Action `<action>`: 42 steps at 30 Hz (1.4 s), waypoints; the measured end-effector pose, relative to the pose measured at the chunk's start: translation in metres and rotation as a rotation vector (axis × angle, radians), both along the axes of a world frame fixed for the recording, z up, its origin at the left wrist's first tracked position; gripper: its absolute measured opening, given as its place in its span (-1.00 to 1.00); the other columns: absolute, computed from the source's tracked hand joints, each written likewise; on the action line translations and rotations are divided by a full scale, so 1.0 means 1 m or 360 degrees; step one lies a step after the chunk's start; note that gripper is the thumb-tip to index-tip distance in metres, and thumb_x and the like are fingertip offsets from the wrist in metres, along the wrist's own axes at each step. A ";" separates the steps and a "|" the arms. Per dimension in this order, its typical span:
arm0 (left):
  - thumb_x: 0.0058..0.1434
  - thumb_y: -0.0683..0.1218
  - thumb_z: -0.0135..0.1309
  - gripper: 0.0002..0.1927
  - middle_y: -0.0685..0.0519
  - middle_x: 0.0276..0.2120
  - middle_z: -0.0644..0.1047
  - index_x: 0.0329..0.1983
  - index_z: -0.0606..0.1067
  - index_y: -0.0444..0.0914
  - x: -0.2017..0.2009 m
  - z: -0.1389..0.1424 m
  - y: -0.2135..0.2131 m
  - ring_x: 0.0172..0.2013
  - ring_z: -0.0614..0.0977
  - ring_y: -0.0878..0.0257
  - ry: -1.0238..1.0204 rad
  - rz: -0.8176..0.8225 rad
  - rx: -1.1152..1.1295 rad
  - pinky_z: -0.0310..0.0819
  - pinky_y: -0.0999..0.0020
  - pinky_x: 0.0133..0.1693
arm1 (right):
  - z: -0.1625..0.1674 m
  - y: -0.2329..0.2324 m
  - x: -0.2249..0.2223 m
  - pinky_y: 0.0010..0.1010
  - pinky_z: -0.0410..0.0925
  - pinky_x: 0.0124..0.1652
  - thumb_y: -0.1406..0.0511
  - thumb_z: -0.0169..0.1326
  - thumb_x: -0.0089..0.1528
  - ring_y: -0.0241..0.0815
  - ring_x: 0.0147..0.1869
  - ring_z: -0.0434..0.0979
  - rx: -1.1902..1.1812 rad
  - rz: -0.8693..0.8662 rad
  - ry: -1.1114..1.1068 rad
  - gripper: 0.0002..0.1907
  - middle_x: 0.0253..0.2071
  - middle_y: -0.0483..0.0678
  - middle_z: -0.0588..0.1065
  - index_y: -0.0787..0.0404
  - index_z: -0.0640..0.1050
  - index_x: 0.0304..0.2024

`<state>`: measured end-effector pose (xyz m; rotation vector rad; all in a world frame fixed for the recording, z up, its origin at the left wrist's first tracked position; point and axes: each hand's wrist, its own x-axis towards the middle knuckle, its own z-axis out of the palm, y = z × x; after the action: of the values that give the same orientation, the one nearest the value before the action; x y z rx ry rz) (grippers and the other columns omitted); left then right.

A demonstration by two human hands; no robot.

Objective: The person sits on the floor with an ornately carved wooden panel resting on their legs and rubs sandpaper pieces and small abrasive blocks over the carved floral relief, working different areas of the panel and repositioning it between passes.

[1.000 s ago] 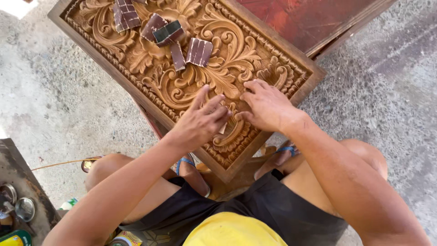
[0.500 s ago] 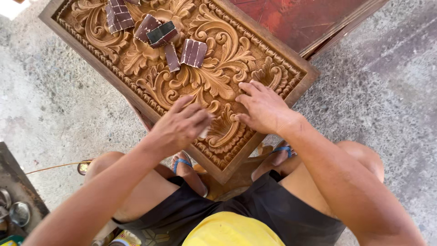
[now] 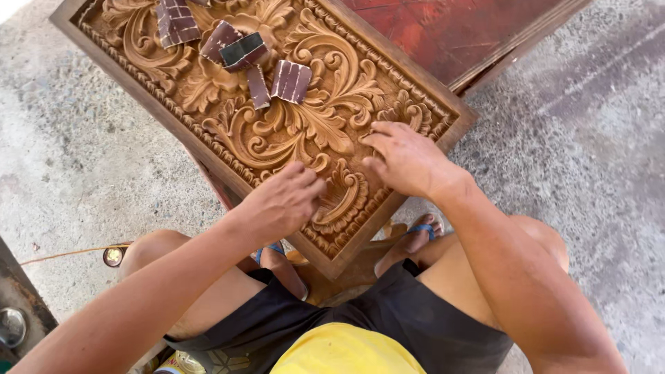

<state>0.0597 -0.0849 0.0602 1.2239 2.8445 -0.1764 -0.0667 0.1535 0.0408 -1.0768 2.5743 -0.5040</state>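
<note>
A carved wooden panel [image 3: 208, 149] with leaf scrolls lies tilted in front of my knees. My left hand [image 3: 280, 204] presses bunched fingertips onto a scroll near the panel's lower edge; whatever is under the fingers is hidden. My right hand [image 3: 405, 159] rests on the carving near the lower right corner, fingers spread and holding nothing. Several dark reddish sandpaper pieces [image 3: 291, 81] lie loose on the panel's upper part, one with a dark green back [image 3: 242, 50].
A red-brown board [image 3: 457, 34] lies under the panel at the upper right. Grey concrete floor [image 3: 596, 159] surrounds everything. My feet in blue-strapped sandals [image 3: 419, 232] sit below the panel. A metal lid [image 3: 12, 325] and a small round object [image 3: 113, 256] lie at the left.
My left hand has slid down and left along the carving, away from the right hand. The right hand has stayed in place on the panel.
</note>
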 end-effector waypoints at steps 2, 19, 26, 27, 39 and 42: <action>0.17 -0.15 0.05 -0.67 0.02 -0.24 0.47 -0.02 0.56 -0.37 -0.002 -0.006 0.004 -0.16 0.51 0.17 0.0108 0.0239 0.0212 0.41 0.25 -0.12 | 0.001 0.003 -0.003 -0.11 0.23 0.27 0.14 0.07 0.29 0.10 0.40 0.30 -0.0014 -0.0046 0.0040 -0.56 0.32 0.07 0.36 0.15 0.52 0.17; 0.36 0.06 -0.03 -0.63 -0.27 -0.35 0.62 -0.32 0.58 -0.32 0.016 -0.044 0.048 -0.25 0.66 -0.15 -0.0863 0.1575 0.0998 0.54 -0.03 -0.10 | 0.000 -0.005 0.000 -0.08 0.03 0.42 0.06 -0.04 0.34 0.11 0.52 0.13 0.0277 0.0004 0.0048 -0.45 0.42 0.10 0.24 0.16 0.41 0.30; 0.36 0.20 -0.07 -0.55 -0.25 -0.28 0.62 -0.19 0.61 -0.24 -0.002 -0.029 0.056 -0.19 0.67 -0.16 -0.0980 0.1736 0.0725 0.55 -0.06 -0.11 | -0.007 -0.012 0.005 0.05 -0.17 0.42 -0.15 0.02 0.25 0.27 0.60 -0.13 0.0334 0.0165 0.0083 -0.10 0.52 0.28 -0.02 0.22 0.14 0.43; 0.32 0.20 -0.07 -0.58 -0.23 -0.28 0.63 -0.16 0.62 -0.18 -0.003 -0.028 0.057 -0.20 0.68 -0.14 -0.1020 0.1696 0.0764 0.55 -0.05 -0.12 | -0.005 -0.008 0.005 0.06 -0.19 0.39 -0.22 0.09 0.18 0.30 0.60 -0.15 0.0282 0.0269 0.0087 0.04 0.52 0.31 -0.06 0.27 0.08 0.42; 0.29 0.14 0.02 -0.60 -0.20 -0.25 0.65 -0.25 0.63 -0.27 0.019 -0.023 0.022 -0.16 0.69 -0.10 -0.0953 0.1721 0.0441 0.58 0.01 -0.09 | 0.023 -0.029 0.057 0.19 -0.13 0.39 -0.30 0.37 -0.20 0.46 0.48 -0.05 0.0625 0.0661 0.0303 0.40 0.45 0.44 -0.06 0.25 0.11 0.46; 0.28 0.22 0.03 -0.55 -0.17 -0.26 0.65 -0.26 0.62 -0.25 0.028 -0.011 0.011 -0.19 0.69 -0.07 -0.0977 0.1739 0.0269 0.58 0.01 -0.12 | 0.022 -0.044 0.059 0.20 -0.15 0.38 -0.31 0.32 -0.14 0.40 0.54 -0.15 0.0774 0.0881 0.0513 0.37 0.47 0.36 -0.05 0.34 0.11 0.44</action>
<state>0.0876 -0.0737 0.0495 -0.3547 2.5240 0.4027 -0.0074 0.1092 0.0625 -1.6756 2.2877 0.4364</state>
